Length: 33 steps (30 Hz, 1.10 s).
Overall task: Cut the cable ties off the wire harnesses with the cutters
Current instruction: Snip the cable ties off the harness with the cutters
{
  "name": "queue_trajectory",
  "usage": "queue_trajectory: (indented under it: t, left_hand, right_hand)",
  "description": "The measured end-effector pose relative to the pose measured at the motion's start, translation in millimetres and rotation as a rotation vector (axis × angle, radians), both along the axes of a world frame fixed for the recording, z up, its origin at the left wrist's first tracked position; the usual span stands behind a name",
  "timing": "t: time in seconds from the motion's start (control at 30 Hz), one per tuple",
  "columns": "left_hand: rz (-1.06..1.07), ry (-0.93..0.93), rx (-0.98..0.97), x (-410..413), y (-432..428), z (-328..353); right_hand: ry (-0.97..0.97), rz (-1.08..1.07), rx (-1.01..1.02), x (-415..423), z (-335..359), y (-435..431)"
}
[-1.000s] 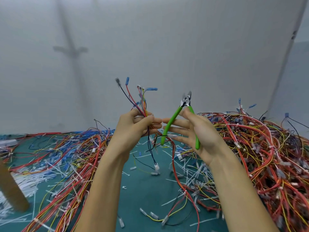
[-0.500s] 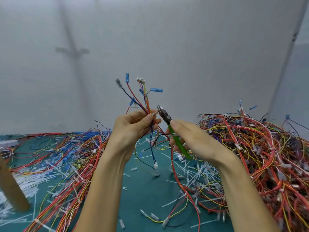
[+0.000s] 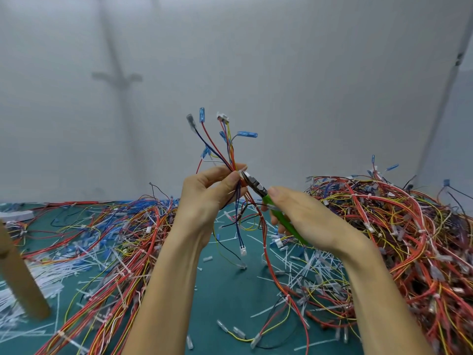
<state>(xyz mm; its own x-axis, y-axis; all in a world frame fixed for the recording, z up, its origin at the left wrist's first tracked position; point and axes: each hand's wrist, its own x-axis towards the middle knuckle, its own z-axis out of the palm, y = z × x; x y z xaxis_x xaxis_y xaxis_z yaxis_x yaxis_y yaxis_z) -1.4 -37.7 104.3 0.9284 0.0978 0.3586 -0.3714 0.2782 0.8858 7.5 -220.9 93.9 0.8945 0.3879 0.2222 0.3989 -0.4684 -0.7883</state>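
Cutters (image 3: 256,187) are sitting at the cable tie (image 3: 240,172) on the harness (image 3: 231,160), with my left hand (image 3: 204,201) fingers clamping that harness and my right hand (image 3: 304,216) fingers wrapping the cutters. I'm worrying the blades may be catching a wire too.

Both bare forearms reach up and forward, close together. The left grip (image 3: 207,196) pinches a wire harness (image 3: 231,156) between thumb and curled fingers. The right grip (image 3: 302,216), back up, curls round the cutters (image 3: 256,187), thumb laid along the handle.
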Motion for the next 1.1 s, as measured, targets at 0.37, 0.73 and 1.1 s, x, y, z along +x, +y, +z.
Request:
queue_trajectory:
  t: [0.37, 0.73, 1.1]
  left_hand:
    - [-0.011, -0.028, 0.036, 2, 3, -3]
    - [0.052, -0.014, 0.083, 4, 3, -4]
    - [0.151, -0.004, 0.157, 3, 5, -3]
  right_hand:
    - [-0.063, -0.03, 0.0, -1, 0, 8]
    - [-0.043, -0.044, 0.055, -2, -1, 12]
    - [-0.036, -0.044, 0.067, 1, -4, 14]
